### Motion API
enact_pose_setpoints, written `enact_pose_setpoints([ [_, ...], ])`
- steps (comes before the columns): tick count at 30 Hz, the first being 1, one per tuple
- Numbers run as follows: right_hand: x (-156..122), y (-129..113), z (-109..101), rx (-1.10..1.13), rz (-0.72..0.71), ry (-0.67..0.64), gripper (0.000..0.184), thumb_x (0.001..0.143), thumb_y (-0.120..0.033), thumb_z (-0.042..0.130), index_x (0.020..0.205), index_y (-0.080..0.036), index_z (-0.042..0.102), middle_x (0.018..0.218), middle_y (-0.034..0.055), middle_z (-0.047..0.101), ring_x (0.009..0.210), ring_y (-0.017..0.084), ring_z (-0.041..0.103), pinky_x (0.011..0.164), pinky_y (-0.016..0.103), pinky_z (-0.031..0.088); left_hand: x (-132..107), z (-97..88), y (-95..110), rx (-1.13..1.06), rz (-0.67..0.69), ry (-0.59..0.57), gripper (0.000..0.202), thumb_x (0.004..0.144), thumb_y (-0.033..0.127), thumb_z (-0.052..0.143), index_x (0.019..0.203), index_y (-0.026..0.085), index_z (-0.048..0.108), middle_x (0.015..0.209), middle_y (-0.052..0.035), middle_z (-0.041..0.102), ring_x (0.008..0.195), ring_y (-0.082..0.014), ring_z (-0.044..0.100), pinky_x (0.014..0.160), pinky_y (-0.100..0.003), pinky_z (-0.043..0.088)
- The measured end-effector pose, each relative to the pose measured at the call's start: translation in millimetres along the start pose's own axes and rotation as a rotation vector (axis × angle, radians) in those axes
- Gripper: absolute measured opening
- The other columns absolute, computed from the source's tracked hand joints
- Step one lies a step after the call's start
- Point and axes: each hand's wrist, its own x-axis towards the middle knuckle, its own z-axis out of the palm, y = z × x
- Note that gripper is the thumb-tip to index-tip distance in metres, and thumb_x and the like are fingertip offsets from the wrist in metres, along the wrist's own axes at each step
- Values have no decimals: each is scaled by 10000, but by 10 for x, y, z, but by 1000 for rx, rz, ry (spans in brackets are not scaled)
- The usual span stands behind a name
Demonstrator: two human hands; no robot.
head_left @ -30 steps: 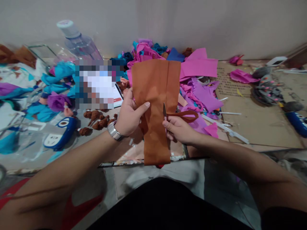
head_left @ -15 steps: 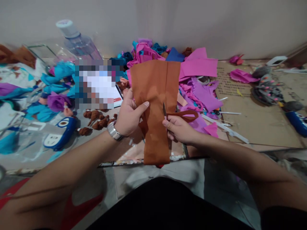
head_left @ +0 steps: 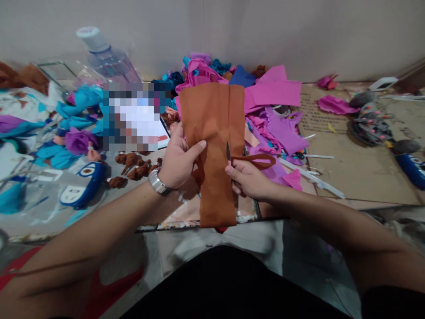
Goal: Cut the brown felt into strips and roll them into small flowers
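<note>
A wide, folded sheet of brown crepe paper (head_left: 212,115) is held up in front of me, its narrower lower part hanging to the table edge. My left hand (head_left: 182,155) pinches its left side, thumb on the front and fingers behind. At the right edge, my right hand (head_left: 245,177) grips what look like scissors (head_left: 228,153); one pointed blade lies against the front of the paper, and the handles are hidden in my fingers. From this hand a looped brown strip (head_left: 262,160) sticks out to the right.
Pink and purple paper scraps (head_left: 282,128) are heaped behind and right. A phone (head_left: 162,141), a bottle (head_left: 111,62), brown paper bunches (head_left: 137,168) and a blue pouch (head_left: 84,184) lie left. Cardboard (head_left: 358,173) covers the right side, with a pincushion-like dark thing (head_left: 370,126) on it.
The upper right edge of the brown paper has shifted slightly left, and its lower end slightly right. Both hands stay nearly where they were.
</note>
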Motion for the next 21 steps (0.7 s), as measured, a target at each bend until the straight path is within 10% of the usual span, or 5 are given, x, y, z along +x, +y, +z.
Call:
enact_pose_setpoints([
  [21,7,21,-13,-46,-12,26,446,964,-637,659,942,-210,531,633,-104,475,389,44,447,329,156,264,38,-3,60,59,91,2,894,906,678,727,1612,398,256,1641,-110,488,1467,-324,573,1169,-504,563],
])
